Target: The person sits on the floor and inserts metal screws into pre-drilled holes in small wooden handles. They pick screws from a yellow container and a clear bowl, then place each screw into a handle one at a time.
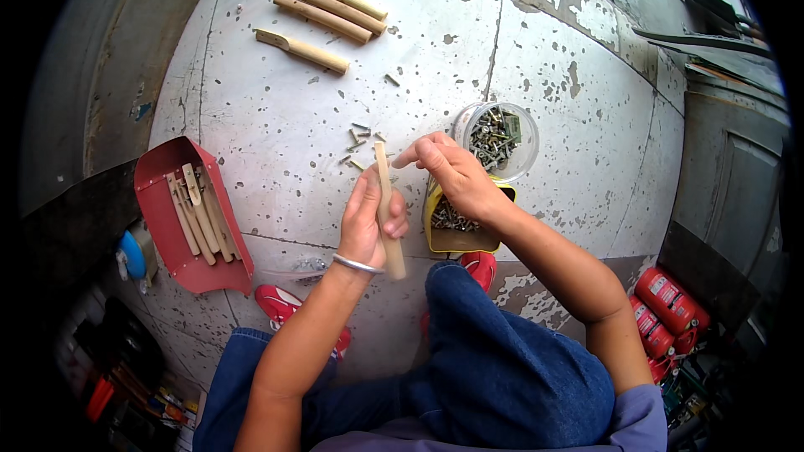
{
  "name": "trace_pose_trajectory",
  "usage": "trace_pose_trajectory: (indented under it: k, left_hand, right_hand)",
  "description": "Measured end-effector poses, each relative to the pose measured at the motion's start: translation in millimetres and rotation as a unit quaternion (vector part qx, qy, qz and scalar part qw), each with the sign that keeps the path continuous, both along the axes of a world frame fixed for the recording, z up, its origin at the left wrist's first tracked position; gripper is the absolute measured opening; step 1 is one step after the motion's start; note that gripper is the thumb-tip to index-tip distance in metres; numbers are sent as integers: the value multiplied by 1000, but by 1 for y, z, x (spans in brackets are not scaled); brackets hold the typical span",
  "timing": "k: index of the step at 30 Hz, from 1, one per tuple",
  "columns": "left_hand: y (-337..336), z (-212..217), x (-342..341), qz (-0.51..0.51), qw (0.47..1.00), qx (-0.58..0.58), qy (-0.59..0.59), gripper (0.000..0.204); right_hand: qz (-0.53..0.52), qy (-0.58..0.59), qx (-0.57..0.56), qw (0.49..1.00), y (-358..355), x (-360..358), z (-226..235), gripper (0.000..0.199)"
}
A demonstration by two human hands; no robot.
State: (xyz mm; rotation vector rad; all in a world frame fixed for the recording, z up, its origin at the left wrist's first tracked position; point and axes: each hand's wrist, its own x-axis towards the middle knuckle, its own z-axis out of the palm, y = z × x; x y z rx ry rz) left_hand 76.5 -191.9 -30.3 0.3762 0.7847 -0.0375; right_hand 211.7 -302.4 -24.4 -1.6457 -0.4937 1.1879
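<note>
**Apparently partway: one handle in hand, more in the pan and on the floor**

Broadly, the worn, paint-flecked floor (586, 134) fills most of the frame. At the left, a red pan (201, 278) bears a bunch of wooden handles (201, 222), some seeming to have small dark bits near their tops. Right of centre, a clear tub (529, 146) of mixed screws (492, 138) stands beside a yellow box (456, 241) with more small hardware in it.

At the centre, the left hand (362, 222) grips the held handle (386, 194), its tip toward the top of the frame. The right hand (448, 172) is just beside that tip, fingers bent; I cannot tell whether they pinch anything.

In the upper left, three handles (331, 17) lie together, with a single handle (301, 52) just below. Smallest are the loose pins (355, 146) above the hands and a lone pin (392, 79) higher up.

Judging by the layout, the pan's bunch may be finished, leaving the held one and the upper four; which pile is done cannot be confirmed.
</note>
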Motion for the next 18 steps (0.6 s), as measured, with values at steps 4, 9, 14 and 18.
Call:
trace_pose_trajectory:
  k: [4, 9, 14, 18]
  left_hand:
    - [0, 0, 1, -1, 1000, -2, -2, 33]
    - [0, 0, 3, -9, 1000, 1, -2, 34]
    - [-1, -8, -1, -4, 1000, -10, -3, 38]
    - [-1, -6, -1, -14, 1000, -6, 7, 36]
  right_hand:
    - [30, 24, -34, 999, -2, 2, -3, 58]
    - [11, 7, -15, 1000, -1, 3, -1, 58]
    - [6, -4, -5, 1000, 2, 6, 3, 60]
    - [14, 25, -28, 999, 0, 4, -3, 63]
